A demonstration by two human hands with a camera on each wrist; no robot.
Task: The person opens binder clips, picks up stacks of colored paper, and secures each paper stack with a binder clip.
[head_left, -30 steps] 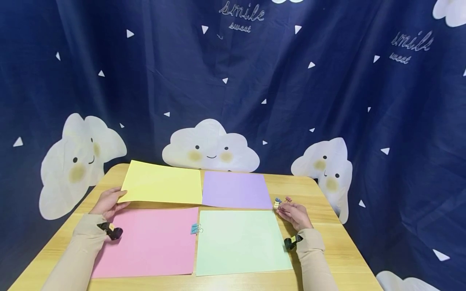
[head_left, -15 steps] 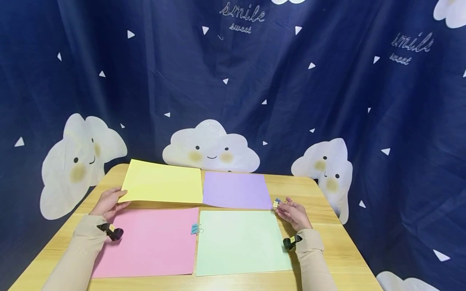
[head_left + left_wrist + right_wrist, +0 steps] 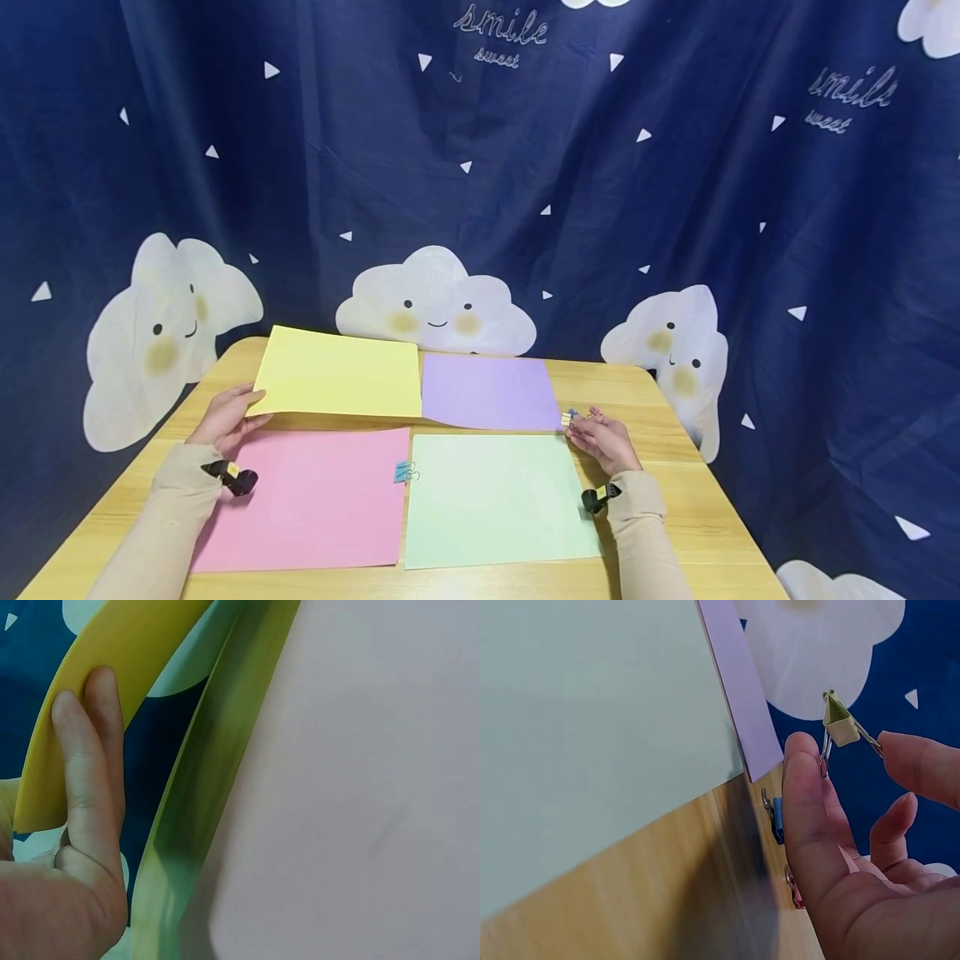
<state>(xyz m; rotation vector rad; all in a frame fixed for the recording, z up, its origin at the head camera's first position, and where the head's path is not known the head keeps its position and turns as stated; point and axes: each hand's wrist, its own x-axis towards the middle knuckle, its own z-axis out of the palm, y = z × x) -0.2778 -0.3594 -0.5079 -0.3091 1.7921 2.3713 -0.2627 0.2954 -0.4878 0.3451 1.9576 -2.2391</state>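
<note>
Thumb and fingers of my left hand (image 3: 225, 419) pinch the near-left corner of a yellow paper sheet (image 3: 341, 373). That side of the sheet is raised off the table; in the left wrist view two straight fingers (image 3: 79, 757) lie along its underside. My right hand (image 3: 606, 443) holds a small pale-yellow binder clip (image 3: 842, 729) by its wire handles, between thumb and forefinger. The clip's mouth is narrow and grips no paper. It is close to the near-right corner of a purple sheet (image 3: 487, 392).
A pink sheet (image 3: 307, 500) and a light green sheet (image 3: 495, 500) lie nearer on the wooden table (image 3: 697, 500). One light blue binder clip (image 3: 402, 472) sits at the pink sheet's right edge. A blue clip (image 3: 778, 820) and a red one (image 3: 796, 894) lie beside the right hand.
The yellow sheet has risen slightly and its right edge has shifted a little right. The right hand with the yellow binder clip has edged slightly left, toward the purple sheet's corner.
</note>
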